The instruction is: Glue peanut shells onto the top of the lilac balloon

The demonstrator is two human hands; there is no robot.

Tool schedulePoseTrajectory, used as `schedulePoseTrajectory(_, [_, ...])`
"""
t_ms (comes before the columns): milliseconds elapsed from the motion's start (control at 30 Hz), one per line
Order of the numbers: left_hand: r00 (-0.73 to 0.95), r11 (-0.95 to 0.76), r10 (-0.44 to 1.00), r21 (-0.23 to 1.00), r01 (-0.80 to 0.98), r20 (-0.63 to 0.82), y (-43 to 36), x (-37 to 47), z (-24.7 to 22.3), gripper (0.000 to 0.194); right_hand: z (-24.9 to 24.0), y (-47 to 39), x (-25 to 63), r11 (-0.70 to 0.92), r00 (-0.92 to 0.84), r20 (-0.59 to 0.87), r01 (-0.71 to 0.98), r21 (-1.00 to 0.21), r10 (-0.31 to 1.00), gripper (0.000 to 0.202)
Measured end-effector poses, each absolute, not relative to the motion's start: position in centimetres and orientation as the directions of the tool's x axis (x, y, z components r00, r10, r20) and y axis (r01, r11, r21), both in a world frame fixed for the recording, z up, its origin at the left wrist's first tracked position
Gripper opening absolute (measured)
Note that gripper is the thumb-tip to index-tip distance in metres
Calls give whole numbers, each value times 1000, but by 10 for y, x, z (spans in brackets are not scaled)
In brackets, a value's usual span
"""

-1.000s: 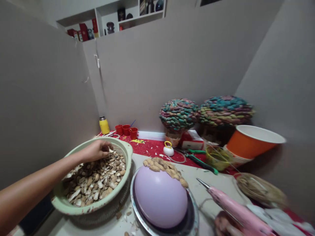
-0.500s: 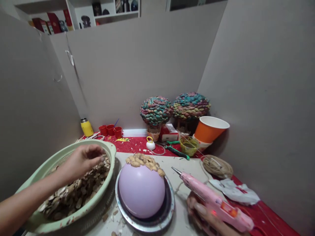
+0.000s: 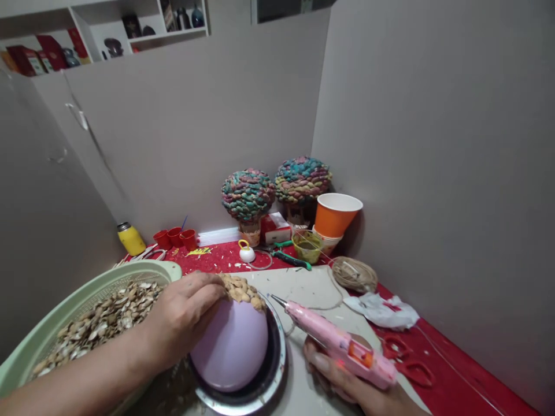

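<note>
A purple balloon (image 3: pixel 236 346) rests in a round metal bowl (image 3: pixel 277 370), its top partly covered with peanut shells (image 3: pixel 243 290). My left hand (image 3: pixel 186 315) lies against the balloon's upper left side beside the shells, fingers curled together; what they hold, if anything, is hidden. In my right hand (image 3: pixel 333 370) is a pink glue gun (image 3: pixel 333 335), its metal tip pointing left toward the balloon, a little apart from it. Behind my left forearm stands a green basket (image 3: pixel 26 323) of shell pieces (image 3: pixel 108 312).
Two colourful shell-covered balls on pots (image 3: pixel 248 196) stand at the back. Near them are an orange paper cup (image 3: pixel 336 214), a yellow-green bowl (image 3: pixel 307 247), green-handled pliers (image 3: pixel 292 260) and a twine coil (image 3: pixel 354 274). Red scissors (image 3: pixel 407 361) lie at right, red cups (image 3: pixel 174 237) at back left.
My left hand has moved right from over the basket to the balloon's upper left. The head view has turned right, so the scene sits further left. My right hand still holds the glue gun.
</note>
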State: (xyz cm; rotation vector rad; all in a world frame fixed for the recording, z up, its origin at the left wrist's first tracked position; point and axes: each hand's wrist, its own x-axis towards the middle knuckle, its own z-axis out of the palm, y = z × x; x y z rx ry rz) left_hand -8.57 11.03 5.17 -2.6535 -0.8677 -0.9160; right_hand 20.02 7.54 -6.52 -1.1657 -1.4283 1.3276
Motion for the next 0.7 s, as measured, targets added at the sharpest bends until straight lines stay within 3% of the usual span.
schedulePoseTrajectory(233, [635, -768, 473, -67, 637, 611, 111, -78, 52, 8, -65, 80, 202, 157, -320, 124, 79, -984, 939, 45])
schedulePoseTrajectory(400, [648, -780, 504, -21, 625, 571, 102, -78, 56, 13, -60, 76, 200, 82, -240, 60, 80, -993, 969, 42])
schedulePoseTrajectory(533, [669, -797, 525, 29, 603, 526, 96, -84, 55, 20, -70, 79, 202, 123, -295, 95, 77, -989, 951, 34])
schedulePoseTrajectory(700, [644, -786, 512, 9, 618, 568, 99, -87, 49, 18, -73, 84, 204, 135, -241, 110, 92, -987, 964, 31])
